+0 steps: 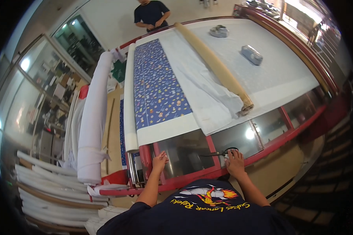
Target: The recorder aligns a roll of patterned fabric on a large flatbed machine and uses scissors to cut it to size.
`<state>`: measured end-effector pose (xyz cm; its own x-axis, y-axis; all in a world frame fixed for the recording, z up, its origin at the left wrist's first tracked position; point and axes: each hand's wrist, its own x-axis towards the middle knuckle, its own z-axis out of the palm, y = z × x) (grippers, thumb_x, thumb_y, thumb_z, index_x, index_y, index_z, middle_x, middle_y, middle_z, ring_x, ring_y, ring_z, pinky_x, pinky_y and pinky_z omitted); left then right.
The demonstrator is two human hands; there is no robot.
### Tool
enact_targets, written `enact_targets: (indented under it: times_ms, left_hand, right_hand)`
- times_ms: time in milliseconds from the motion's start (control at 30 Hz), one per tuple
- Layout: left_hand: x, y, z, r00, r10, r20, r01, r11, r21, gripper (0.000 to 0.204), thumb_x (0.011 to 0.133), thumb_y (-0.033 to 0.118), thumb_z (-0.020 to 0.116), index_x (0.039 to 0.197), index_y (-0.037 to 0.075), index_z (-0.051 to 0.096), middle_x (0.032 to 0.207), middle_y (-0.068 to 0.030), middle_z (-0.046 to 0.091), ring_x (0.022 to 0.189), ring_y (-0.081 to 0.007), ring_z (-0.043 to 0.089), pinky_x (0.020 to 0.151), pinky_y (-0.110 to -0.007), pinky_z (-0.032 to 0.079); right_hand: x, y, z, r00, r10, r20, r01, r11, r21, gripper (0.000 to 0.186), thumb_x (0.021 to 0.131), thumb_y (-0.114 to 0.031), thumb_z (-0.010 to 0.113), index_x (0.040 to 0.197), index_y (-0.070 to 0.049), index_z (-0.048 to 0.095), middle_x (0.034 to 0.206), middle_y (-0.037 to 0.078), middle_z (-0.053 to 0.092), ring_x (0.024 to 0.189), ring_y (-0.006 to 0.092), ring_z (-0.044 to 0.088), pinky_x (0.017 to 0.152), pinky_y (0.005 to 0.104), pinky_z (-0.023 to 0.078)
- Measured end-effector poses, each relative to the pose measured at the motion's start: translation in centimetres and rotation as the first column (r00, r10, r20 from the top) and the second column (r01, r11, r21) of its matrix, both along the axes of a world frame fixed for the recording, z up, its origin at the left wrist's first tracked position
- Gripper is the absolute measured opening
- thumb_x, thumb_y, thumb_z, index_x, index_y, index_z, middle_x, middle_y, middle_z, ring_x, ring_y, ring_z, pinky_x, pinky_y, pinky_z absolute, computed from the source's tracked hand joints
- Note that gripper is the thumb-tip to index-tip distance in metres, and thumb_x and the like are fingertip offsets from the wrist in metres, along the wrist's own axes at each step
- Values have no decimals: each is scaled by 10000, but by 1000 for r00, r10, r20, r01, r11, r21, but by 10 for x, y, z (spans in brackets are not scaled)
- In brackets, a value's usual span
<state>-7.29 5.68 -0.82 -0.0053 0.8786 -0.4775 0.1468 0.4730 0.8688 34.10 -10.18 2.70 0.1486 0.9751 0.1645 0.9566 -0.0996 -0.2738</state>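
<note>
A pair of dark scissors (211, 154) lies on the glass-panelled front of the table, blades pointing left. My right hand (235, 162) rests at the handle end, fingers stretched over the loops and not wrapped round them. Farther left, my left hand (159, 161) is beside the red frame (146, 156), its fingers loosely bent and apart, with nothing visible in them. Beyond it, blue patterned fabric (157, 86) lies along the table with a white border at its near end. Thin white sheeting (204, 90) covers the table to the right of the pattern.
A brown cardboard-coloured roll (215, 64) lies across the sheeting. Two wrapped grey weights (252, 55) sit to its right. At the left stand a large white roll (94, 117) and several stacked white rolls (51, 188). Another person (151, 15) stands at the far edge.
</note>
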Motion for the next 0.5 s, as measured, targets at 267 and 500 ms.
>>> enact_targets:
  times_ms: [267, 500]
  left_hand:
    - [-38, -3, 13, 959, 140, 246, -141, 990, -12, 632, 976, 150, 627, 1511, -17, 334, 1391, -152, 543, 933, -153, 660, 768, -232, 546]
    - [-67, 27, 13, 805, 314, 504, -253, 949, -188, 593, 977, 215, 641, 1452, -28, 381, 1275, -123, 543, 990, -247, 649, 805, -310, 551]
  right_hand:
    - [21, 38, 33, 963, 262, 67, -223, 908, -354, 283, 808, -133, 653, 1082, -67, 627, 1085, 166, 626, 1012, 356, 616, 879, 449, 504]
    - [-20, 47, 39, 980, 177, -92, -198, 805, -560, 332, 729, -167, 733, 1016, -21, 650, 935, 213, 694, 911, 411, 672, 829, 482, 538]
